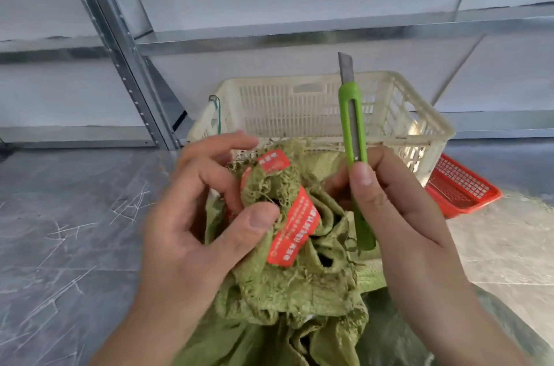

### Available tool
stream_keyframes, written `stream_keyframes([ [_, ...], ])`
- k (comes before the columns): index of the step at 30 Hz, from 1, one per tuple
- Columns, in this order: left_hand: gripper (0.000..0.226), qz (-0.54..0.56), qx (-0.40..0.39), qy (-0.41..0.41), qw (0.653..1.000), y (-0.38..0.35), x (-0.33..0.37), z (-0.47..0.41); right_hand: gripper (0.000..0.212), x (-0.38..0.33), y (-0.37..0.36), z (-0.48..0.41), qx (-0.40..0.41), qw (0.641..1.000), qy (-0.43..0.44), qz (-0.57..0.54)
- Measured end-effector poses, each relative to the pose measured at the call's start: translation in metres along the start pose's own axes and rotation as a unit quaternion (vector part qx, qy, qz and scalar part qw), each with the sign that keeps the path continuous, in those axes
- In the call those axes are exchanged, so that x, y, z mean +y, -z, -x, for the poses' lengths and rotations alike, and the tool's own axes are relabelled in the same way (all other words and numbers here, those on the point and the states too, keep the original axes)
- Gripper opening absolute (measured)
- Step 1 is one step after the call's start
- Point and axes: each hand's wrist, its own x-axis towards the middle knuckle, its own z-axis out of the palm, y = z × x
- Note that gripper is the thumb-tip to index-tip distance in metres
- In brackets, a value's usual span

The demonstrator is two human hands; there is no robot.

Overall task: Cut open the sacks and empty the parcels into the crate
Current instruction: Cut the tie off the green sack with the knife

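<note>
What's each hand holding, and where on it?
The left hand pinches the green sack at its bunched neck; the right hand grips the utility knife by its lower handle, blade up.

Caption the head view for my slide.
Left hand grips the green sack by its neck; right hand holds a utility knife, blade up, before the white crate.

Storeroom: bare metal shelving (269,38), plastic crates (314,107), stone floor (75,230).

Green sack (287,284), red tape (295,230), cream crate (302,107).
</note>
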Motion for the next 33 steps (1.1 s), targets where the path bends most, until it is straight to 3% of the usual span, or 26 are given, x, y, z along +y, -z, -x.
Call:
stream_keyframes([
  [3,0.06,0.101,-0.052,0.068,0.991,-0.004,-0.004,0.006,0.026,0.003,-0.008,0.0,-0.038,0.999,-0.005,0.001],
  [6,0.086,0.127,-0.15,0.094,0.976,0.0,-0.015,0.013,0.019,0.011,-0.009,0.001,-0.057,0.998,-0.032,0.013],
  [8,0.082,0.096,-0.212,0.105,0.967,0.003,-0.021,0.017,0.02,0.015,-0.008,0.003,-0.051,0.997,-0.056,0.016],
  [10,0.071,0.025,-0.214,0.098,0.971,0.002,-0.029,0.024,0.023,0.015,-0.002,0.002,-0.027,0.997,-0.066,0.032],
  [13,0.047,-0.057,-0.105,0.133,0.984,-0.002,-0.044,0.035,0.014,0.009,0.014,0.003,-0.028,0.996,-0.046,0.069],
  [15,0.04,-0.041,-0.014,0.178,0.983,-0.003,-0.052,0.04,0.022,0.005,0.024,0.007,-0.076,0.989,-0.03,0.121],
  [17,0.036,-0.018,0.019,0.182,0.983,-0.001,-0.056,0.043,0.029,0.004,0.025,0.012,-0.118,0.971,-0.013,0.206],
  [21,0.039,-0.009,-0.05,0.132,0.99,0.001,-0.052,0.045,0.032,0.001,0.015,0.019,-0.185,0.927,-0.019,0.327],
  [24,0.042,0.01,-0.092,0.098,0.991,0.005,-0.048,0.044,0.038,-0.005,0.01,0.02,-0.191,0.926,-0.037,0.323],
  [30,0.054,0.032,-0.187,0.138,0.972,0.02,-0.048,0.043,0.041,-0.016,0.019,0.016,-0.16,0.913,-0.04,0.374],
  [33,0.047,0.014,-0.176,0.145,0.973,0.02,-0.05,0.044,0.043,-0.02,0.019,0.021,-0.147,0.901,-0.068,0.402],
])
